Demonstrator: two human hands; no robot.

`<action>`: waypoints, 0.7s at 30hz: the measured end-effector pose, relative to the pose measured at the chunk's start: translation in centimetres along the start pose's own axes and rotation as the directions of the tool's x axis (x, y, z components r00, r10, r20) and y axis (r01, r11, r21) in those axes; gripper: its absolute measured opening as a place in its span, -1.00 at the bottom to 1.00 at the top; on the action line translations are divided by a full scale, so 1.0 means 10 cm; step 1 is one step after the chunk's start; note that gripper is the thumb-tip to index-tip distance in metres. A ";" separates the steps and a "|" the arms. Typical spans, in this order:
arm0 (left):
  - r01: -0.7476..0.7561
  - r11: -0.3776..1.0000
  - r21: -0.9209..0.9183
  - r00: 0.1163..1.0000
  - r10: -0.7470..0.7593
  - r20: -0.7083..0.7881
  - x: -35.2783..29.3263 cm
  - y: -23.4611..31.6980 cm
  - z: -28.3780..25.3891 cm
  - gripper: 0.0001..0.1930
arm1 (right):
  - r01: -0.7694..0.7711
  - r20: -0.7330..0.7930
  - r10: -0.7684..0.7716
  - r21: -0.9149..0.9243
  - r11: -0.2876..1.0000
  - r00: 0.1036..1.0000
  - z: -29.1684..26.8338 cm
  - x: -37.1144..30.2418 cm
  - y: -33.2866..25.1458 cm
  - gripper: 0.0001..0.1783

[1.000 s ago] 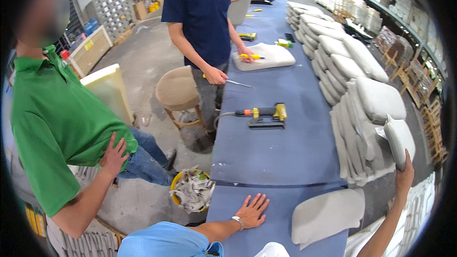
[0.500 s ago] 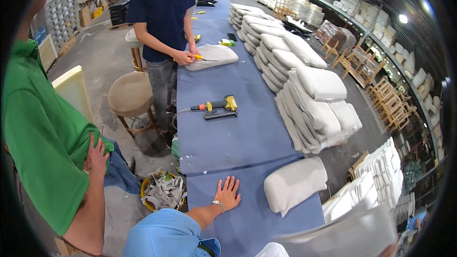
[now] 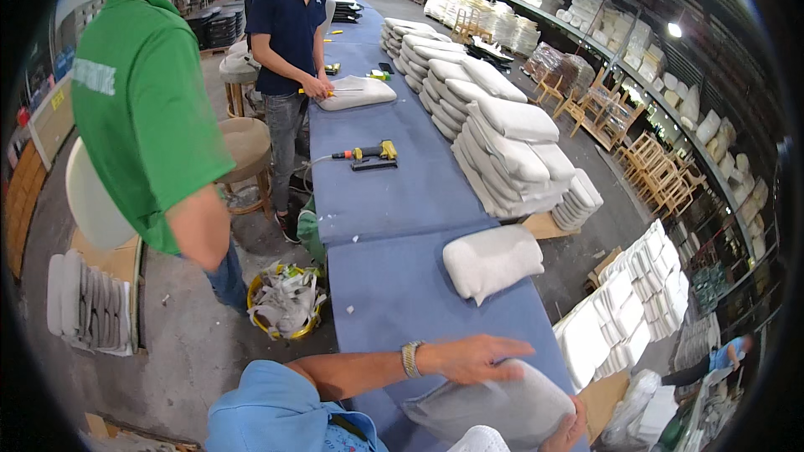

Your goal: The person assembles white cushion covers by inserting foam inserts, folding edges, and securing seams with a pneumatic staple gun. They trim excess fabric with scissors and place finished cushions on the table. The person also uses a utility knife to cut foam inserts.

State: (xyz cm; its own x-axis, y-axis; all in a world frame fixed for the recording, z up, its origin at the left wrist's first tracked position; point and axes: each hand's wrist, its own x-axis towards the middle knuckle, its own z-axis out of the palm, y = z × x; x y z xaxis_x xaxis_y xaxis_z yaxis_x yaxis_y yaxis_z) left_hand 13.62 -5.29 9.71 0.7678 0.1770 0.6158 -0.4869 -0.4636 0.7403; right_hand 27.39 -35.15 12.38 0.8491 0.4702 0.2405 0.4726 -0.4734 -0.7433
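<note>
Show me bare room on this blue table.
Between the power tool and the table seam; also left of the lone cushion, barring small scraps. Crowded: the near end, with left hand, right hand and handled cushion, and beside stacked cushions.

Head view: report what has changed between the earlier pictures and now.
The right hand has swung a pale cushion from beside the stacks to the near end of the table, still holding its edge. The left hand has lifted off the table and reaches over that cushion. The co-worker in green has turned away. The yellow-and-black tool and other cushion stay put.
</note>
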 end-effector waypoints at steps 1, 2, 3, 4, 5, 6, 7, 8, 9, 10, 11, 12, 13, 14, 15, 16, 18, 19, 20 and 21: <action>0.091 0.996 0.019 0.995 -0.092 0.028 -0.01 0.28 0.12 -0.33 | 0.101 0.017 -0.104 0.123 0.987 0.994 -0.02 0.00 0.13 -0.32; 0.176 0.983 0.043 0.982 -0.179 0.065 0.02 0.52 0.18 -0.35 | 0.196 0.007 -0.204 0.245 0.950 0.979 -0.04 0.05 0.31 -0.32; 0.266 0.961 0.074 0.959 -0.271 0.080 0.03 0.69 0.22 -0.36 | 0.292 -0.003 -0.312 0.363 0.885 0.950 -0.02 0.09 0.41 -0.32; 0.277 0.955 0.108 0.953 -0.288 0.094 0.03 0.77 0.28 -0.37 | 0.291 0.013 -0.321 0.388 0.874 0.947 -0.01 0.08 0.49 -0.31; 0.281 0.951 0.128 0.949 -0.295 0.111 0.03 0.80 0.33 -0.37 | 0.293 0.026 -0.330 0.398 0.870 0.944 -0.05 0.08 0.49 -0.29; 0.285 0.947 0.150 0.944 -0.304 0.126 0.05 0.84 0.38 -0.34 | 0.295 0.040 -0.339 0.409 0.864 0.940 -0.10 0.08 0.47 -0.27; 0.296 0.931 0.211 0.941 -0.323 0.102 0.06 0.87 0.44 -0.37 | 0.263 0.039 -0.296 0.360 0.895 0.954 -0.13 0.01 0.21 -0.33; 0.302 0.913 0.273 0.941 -0.332 0.067 0.07 0.93 0.48 -0.39 | 0.235 0.048 -0.272 0.372 0.898 0.961 -0.17 -0.01 0.14 -0.37; 0.306 0.894 0.328 0.942 -0.335 0.036 0.09 0.96 0.55 -0.41 | 0.207 0.054 -0.245 0.378 0.902 0.968 -0.22 -0.01 0.12 -0.42; 0.317 0.894 0.318 0.939 -0.343 0.029 0.09 1.02 0.62 -0.41 | 0.183 0.059 -0.223 0.390 0.902 0.973 -0.22 0.01 0.10 -0.46; 0.330 0.893 0.305 0.935 -0.355 0.027 0.08 1.10 0.69 -0.41 | 0.210 -0.095 -0.187 0.399 0.892 0.978 -0.12 0.04 0.08 -0.44; 0.343 0.893 0.293 0.931 -0.365 0.024 0.08 1.16 0.76 -0.40 | 0.209 -0.124 -0.172 0.434 0.876 0.977 -0.10 0.11 0.20 -0.43; 0.349 0.899 0.266 0.927 -0.372 0.041 0.04 1.19 0.80 -0.39 | 0.197 -0.135 -0.151 0.471 0.860 0.979 -0.04 0.14 0.28 -0.42; 0.353 0.905 0.238 0.925 -0.376 0.058 0.00 1.21 0.86 -0.38 | 0.186 -0.147 -0.129 0.506 0.842 0.981 -0.03 0.17 0.34 -0.41; 0.355 0.911 0.209 0.923 -0.377 0.077 -0.03 1.22 0.92 -0.37 | 0.205 -0.165 -0.139 0.503 0.839 0.976 -0.04 0.23 0.40 -0.40; 0.352 0.925 0.142 0.931 -0.361 0.043 -0.07 1.19 0.97 -0.36 | 0.210 -0.178 -0.135 0.524 0.825 0.975 0.03 0.25 0.35 -0.39; 0.328 0.945 0.005 0.944 -0.328 -0.028 -0.07 1.10 1.10 -0.34 | 0.187 -0.183 -0.098 0.568 0.801 0.978 0.12 0.28 0.28 -0.38; 0.334 0.942 0.033 0.942 -0.334 0.003 -0.07 1.09 1.16 -0.37 | 0.156 -0.176 -0.063 0.584 0.797 0.982 0.10 0.30 0.26 -0.37; 0.338 0.939 0.061 0.940 -0.340 0.034 -0.07 1.10 1.21 -0.39 | 0.125 -0.169 -0.028 0.599 0.791 0.985 0.09 0.32 0.29 -0.37; 0.341 0.936 0.089 0.936 -0.347 0.065 -0.06 1.12 1.24 -0.41 | 0.105 -0.177 0.004 0.605 0.789 0.984 0.11 0.36 0.38 -0.38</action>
State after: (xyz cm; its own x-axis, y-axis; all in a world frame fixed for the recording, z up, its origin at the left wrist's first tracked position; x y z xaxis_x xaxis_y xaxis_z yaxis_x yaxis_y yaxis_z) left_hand 12.88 -21.36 14.22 0.9143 0.2701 0.3019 -0.1571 -0.4507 0.8788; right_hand 32.00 -34.43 9.76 0.8795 0.3292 0.3436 0.3196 0.1261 -0.9391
